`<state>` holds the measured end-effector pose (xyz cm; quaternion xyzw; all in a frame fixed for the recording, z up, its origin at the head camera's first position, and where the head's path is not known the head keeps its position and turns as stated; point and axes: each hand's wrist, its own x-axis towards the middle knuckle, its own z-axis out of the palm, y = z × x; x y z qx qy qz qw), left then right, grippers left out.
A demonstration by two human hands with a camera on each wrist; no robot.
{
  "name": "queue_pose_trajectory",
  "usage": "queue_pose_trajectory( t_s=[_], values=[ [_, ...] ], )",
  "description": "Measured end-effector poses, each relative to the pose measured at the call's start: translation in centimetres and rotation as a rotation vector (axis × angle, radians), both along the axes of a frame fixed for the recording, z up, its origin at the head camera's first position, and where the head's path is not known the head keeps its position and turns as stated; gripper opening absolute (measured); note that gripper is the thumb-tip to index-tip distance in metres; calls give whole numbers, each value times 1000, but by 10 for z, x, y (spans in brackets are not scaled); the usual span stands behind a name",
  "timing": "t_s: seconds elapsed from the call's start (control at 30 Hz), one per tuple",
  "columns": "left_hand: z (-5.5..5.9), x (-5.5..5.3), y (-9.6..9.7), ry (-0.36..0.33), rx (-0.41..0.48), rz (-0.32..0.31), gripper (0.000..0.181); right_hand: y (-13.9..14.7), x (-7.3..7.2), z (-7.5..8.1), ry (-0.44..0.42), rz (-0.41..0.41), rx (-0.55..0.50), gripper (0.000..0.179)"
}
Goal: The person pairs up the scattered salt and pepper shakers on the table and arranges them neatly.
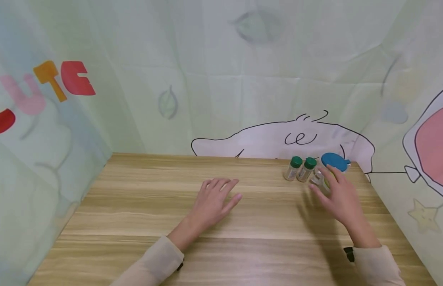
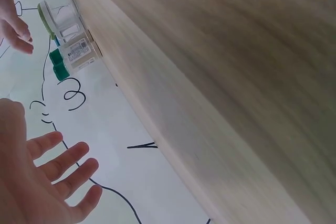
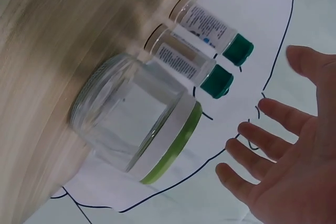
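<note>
My right hand [image 1: 341,196] is held above a clear glass jar [image 3: 126,106] with a green-and-white lid [image 3: 170,142], its fingers spread and apart from the jar in the right wrist view. In the head view the hand hides most of this jar. Just left of it stand two spice bottles with green caps, a left one [image 1: 293,168] and a right one [image 1: 306,170]. Behind the hand a blue lid [image 1: 334,161] shows; what lies under it is mostly hidden. My left hand [image 1: 214,200] hovers over the middle of the table, fingers loosely extended, holding nothing.
The wood-grain table [image 1: 153,218] reaches back to a pale printed curtain [image 1: 214,99] with cartoon drawings. More curtain stands along the left and right sides. All the containers are grouped at the table's back right corner.
</note>
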<state>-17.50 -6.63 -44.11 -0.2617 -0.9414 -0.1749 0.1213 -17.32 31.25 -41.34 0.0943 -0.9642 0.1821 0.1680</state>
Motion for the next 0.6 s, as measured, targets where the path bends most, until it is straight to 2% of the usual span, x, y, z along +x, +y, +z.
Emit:
queue_pose_trajectory(
  t_s=[0.3, 0.6],
  values=[
    [-2, 1, 4, 13, 2, -14, 54, 14, -1, 0, -68, -52, -5, 60],
    [-4, 0, 11, -2, 7, -18, 56, 27, -10, 2, -117, -83, 35, 56]
  ],
)
